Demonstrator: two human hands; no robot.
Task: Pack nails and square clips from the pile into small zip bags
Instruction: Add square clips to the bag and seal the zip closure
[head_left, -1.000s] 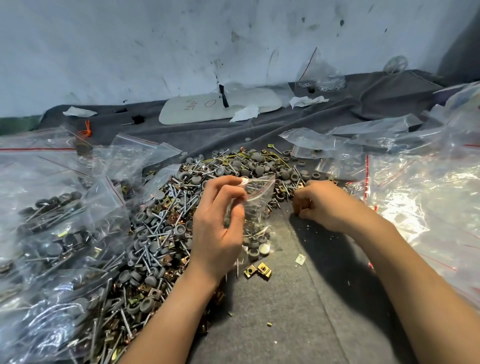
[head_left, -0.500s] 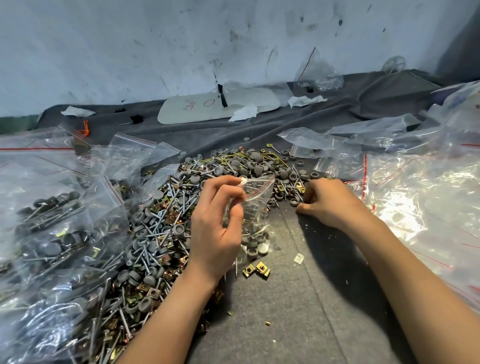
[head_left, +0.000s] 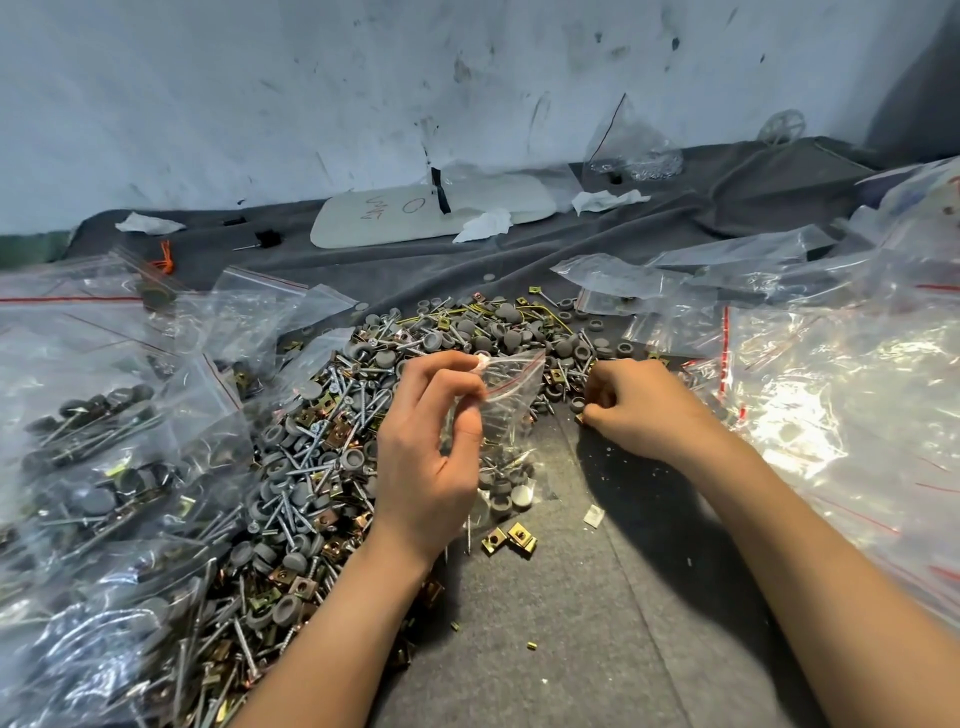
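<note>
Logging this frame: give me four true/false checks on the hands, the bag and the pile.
The left hand pinches a small zip bag. True.
The right hand lies flat on the grey cloth. False: its fingers are curled at the edge of the pile.
Two square clips lie loose on the cloth near the left wrist. True.
The pile holds only nails. False: square clips and grey caps are mixed in.

A wrinkled grey felt cloth (head_left: 597, 649) covers the whole surface. From lower left to centre lies a loose pile of steel nails, grey round caps and brass square clips (head_left: 322, 457). Filled clear zip bags (head_left: 93, 457) lie at far left, empty clear zip bags (head_left: 831, 415) at right, and a white oval board (head_left: 431, 213) at upper centre.
</note>
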